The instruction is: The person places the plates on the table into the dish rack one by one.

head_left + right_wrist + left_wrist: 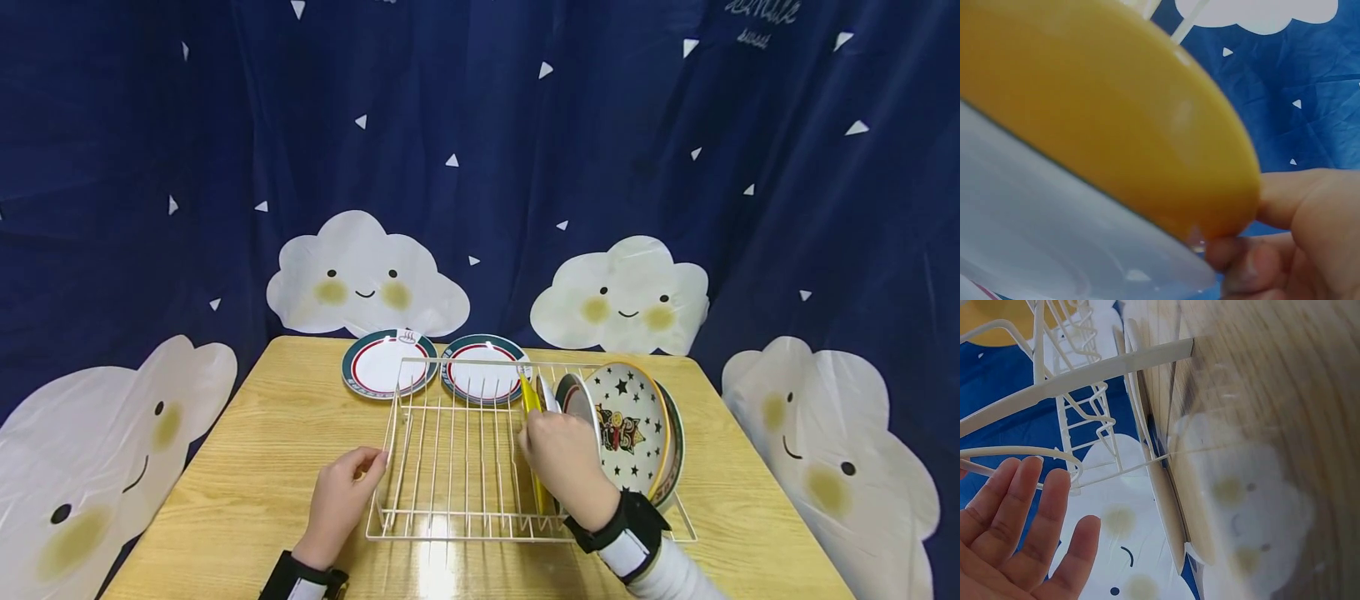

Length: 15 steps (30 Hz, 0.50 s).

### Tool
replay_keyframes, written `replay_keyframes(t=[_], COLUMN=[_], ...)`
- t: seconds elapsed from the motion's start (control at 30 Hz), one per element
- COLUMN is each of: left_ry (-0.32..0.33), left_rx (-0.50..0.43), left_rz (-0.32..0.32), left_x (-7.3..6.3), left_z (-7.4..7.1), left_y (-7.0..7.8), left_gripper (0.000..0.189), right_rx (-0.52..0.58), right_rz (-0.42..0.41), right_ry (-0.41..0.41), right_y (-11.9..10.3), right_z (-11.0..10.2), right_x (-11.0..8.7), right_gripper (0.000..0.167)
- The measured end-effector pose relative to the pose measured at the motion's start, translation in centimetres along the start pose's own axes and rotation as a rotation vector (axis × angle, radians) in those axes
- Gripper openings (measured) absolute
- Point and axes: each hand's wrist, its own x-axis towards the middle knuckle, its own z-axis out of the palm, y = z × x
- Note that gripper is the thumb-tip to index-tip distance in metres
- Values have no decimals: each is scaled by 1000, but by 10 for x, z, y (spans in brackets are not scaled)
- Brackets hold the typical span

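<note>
A cream wire dish rack [450,512] stands on the wooden table. My left hand [341,496] holds the wire at the rack's left end between thumb and fingers; in the left wrist view several fingertips lie against the rack's wire [1016,451]. The right hand [562,458] pinches the edge of a yellow plate [530,394], which stands upright in the rack. Close beside it in the right wrist view is a white dish [1072,212]. Further right in the rack lean a dark-rimmed dish [576,400] and a star-patterned bowl [626,458] with an orange rim.
Two white plates with green rims and red rings, a left plate [378,367] and a right plate [480,375], lie flat behind the rack. Another green-rimmed dish [677,442] stands behind the star-patterned bowl. A blue curtain [495,167] with cloud cutouts hangs beyond the table [300,417].
</note>
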Motion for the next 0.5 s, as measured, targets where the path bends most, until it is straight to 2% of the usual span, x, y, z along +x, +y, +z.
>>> replay_keyframes(t=[0.2,0.5], left_ry=[9,14], left_rx=[-7,-22], left_rz=[6,1], left_x=[-1,-1], left_z=[0,2], left_y=[1,-1], left_gripper=[12,13], right_rx=[16,66], right_rz=[73,115], right_ry=[-75,-104], right_y=[2,5], right_z=[-8,-20], right_x=[-6,-20], right_gripper=[38,36])
